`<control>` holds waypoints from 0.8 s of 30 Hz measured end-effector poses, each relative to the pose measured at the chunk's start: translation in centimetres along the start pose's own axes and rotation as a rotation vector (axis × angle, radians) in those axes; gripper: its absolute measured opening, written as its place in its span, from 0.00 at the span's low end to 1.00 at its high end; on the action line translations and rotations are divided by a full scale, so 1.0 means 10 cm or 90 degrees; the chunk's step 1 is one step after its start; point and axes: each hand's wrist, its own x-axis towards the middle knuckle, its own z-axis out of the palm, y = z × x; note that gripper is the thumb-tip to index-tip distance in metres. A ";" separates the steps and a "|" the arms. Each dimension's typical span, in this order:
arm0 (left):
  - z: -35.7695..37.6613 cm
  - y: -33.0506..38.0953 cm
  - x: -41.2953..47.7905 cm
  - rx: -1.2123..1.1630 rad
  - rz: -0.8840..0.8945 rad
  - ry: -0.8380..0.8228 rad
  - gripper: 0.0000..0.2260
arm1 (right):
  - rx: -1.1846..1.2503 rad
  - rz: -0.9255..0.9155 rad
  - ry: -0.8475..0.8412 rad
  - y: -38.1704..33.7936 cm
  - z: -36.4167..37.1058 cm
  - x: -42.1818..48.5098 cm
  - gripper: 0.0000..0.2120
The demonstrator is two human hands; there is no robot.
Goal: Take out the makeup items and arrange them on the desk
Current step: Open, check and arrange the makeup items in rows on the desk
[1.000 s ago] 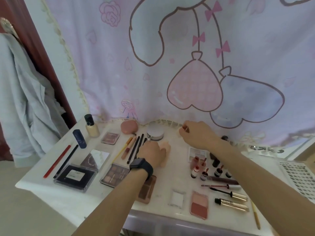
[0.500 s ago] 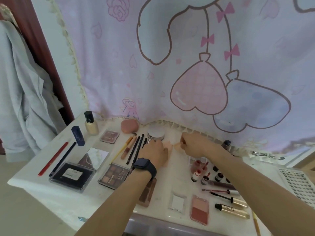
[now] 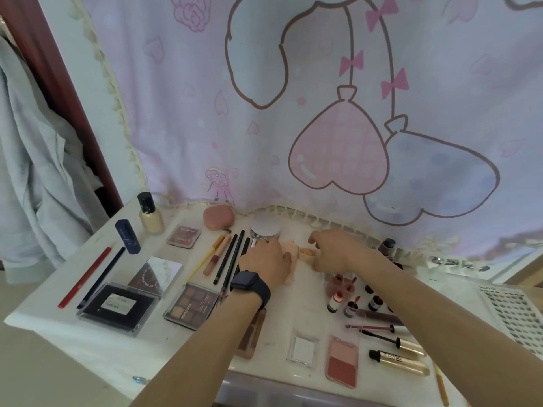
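A white-covered table (image 3: 176, 348) stands against a pink cartoon curtain (image 3: 205, 113), with a grey garment (image 3: 35, 171) hanging to its left. Near the back edge, the left hand (image 3: 266, 261) rests palm-down, grip loose, on a peach puff (image 3: 291, 251). The right hand (image 3: 335, 251) is just beside a small orange sponge (image 3: 307, 254), and its grip cannot be told.

The desk (image 3: 296, 306) is viewed closely from a head-worn camera, angled forward and downward, with the curtain (image 3: 264, 136) faced.

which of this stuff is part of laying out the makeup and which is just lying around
Part of the job: foundation bottle, silver-lidded jar, peach puff, eyeshadow palette, blush compact, gold mascara tube.

Just lying about: grey garment, cartoon-print curtain, white perforated panel.
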 end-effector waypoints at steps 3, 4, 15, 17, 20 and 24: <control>0.01 0.00 0.00 -0.013 0.001 0.002 0.18 | 0.002 0.001 0.000 0.01 0.03 0.01 0.28; 0.01 0.01 0.00 -0.014 0.000 0.004 0.18 | -0.002 0.003 0.008 0.01 0.04 0.02 0.24; 0.02 0.06 0.02 -0.013 -0.004 0.000 0.19 | -0.004 0.019 0.051 0.08 0.03 0.00 0.18; -0.03 0.01 -0.02 -0.025 0.008 0.008 0.19 | 0.030 0.004 0.077 0.09 -0.04 0.00 0.21; -0.15 -0.15 -0.11 -0.053 0.018 0.052 0.19 | 0.102 -0.005 0.131 0.05 -0.18 0.04 0.21; -0.30 -0.54 -0.28 -0.001 0.025 0.122 0.16 | 0.132 -0.045 0.161 -0.20 -0.30 0.27 0.22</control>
